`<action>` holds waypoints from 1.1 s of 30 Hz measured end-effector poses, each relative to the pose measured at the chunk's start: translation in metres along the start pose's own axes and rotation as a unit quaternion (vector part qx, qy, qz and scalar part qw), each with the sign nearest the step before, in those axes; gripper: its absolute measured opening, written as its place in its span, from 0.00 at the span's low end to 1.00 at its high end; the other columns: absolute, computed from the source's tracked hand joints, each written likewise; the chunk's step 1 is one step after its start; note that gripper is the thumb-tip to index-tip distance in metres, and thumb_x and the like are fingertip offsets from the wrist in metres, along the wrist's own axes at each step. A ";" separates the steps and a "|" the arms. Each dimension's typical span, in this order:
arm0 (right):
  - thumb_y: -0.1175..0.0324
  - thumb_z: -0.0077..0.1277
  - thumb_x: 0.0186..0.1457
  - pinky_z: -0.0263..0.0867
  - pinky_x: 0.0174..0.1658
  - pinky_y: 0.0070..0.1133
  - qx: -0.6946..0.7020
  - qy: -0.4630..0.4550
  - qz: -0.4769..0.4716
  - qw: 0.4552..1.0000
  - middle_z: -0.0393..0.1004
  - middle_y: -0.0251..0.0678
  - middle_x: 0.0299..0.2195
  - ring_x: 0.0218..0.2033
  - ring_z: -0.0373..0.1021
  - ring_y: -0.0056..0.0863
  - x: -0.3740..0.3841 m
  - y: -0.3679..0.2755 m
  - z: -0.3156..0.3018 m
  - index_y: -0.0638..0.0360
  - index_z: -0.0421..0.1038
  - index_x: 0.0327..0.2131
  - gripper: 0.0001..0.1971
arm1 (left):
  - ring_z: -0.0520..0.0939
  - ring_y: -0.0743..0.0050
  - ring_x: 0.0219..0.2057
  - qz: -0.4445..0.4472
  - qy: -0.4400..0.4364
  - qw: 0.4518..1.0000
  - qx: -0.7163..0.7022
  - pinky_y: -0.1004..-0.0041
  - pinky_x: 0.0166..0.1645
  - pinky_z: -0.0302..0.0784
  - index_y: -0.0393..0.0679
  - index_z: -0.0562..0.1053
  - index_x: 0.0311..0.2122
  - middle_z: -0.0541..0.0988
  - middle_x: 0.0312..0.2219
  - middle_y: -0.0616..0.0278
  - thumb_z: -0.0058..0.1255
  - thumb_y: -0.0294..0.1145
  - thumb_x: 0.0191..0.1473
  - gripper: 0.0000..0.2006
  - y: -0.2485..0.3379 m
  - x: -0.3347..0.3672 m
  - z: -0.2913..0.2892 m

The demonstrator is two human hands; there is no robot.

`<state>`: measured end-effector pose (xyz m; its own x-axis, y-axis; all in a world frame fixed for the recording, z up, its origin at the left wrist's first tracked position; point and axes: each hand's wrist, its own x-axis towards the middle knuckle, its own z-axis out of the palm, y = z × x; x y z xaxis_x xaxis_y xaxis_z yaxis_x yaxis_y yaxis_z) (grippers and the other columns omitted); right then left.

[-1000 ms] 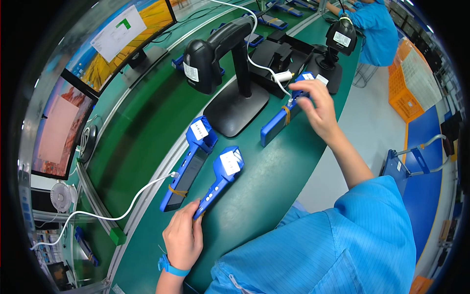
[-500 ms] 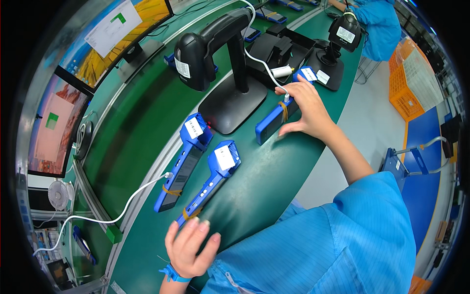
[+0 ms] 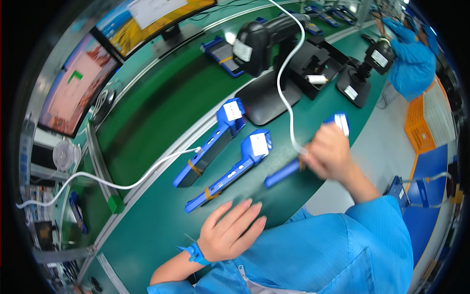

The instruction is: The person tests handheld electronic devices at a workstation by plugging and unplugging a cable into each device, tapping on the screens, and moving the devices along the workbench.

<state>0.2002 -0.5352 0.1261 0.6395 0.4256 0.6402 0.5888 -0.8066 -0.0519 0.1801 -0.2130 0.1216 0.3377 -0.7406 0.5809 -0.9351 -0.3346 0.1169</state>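
Observation:
Three blue handheld terminals with white labels and yellow bands lie on the green bench. The left terminal (image 3: 210, 144) has a white cable (image 3: 147, 177) plugged into its side; the middle terminal (image 3: 235, 169) lies beside it with no cable. My left hand (image 3: 230, 232), wearing a blue wrist strap, rests open and empty just below the middle terminal, fingers stretched out. My right hand (image 3: 330, 152), smeared by motion, is closed over the right terminal (image 3: 283, 175). Its fingertips pinch the plug end of a second white cable (image 3: 285, 83) at that terminal's side; whether the plug is seated is hidden.
Behind the terminals stand a black scanner on its stand (image 3: 264, 44), an open black box (image 3: 313, 63) and another black scanner (image 3: 367, 71). Monitors (image 3: 81, 88) are at left. More terminals (image 3: 225, 56) lie farther back. A co-worker's blue sleeve (image 3: 413, 63) shows at far right.
My view has shifted, so the scene sits farther right. My right hand has closed from spread fingers around the right terminal to a pinch at its cable plug. The left hand stays open.

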 end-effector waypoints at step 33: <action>0.67 0.62 0.44 0.60 0.38 0.28 0.125 -0.074 -0.046 0.988 0.72 0.28 0.32 0.37 0.69 0.31 0.095 -0.095 0.071 0.51 0.75 0.32 0.10 | 0.80 0.74 0.45 -0.647 0.362 0.660 -0.122 0.74 0.50 0.74 0.32 0.73 0.55 0.81 0.46 0.58 0.58 0.34 0.59 0.22 -0.132 -0.301 -0.250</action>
<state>0.2399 -0.3887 0.1377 0.6319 0.5628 0.5328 0.7400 -0.6426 -0.1989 0.1743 0.2002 0.1328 0.8134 0.5748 0.0894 0.0668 -0.2449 0.9672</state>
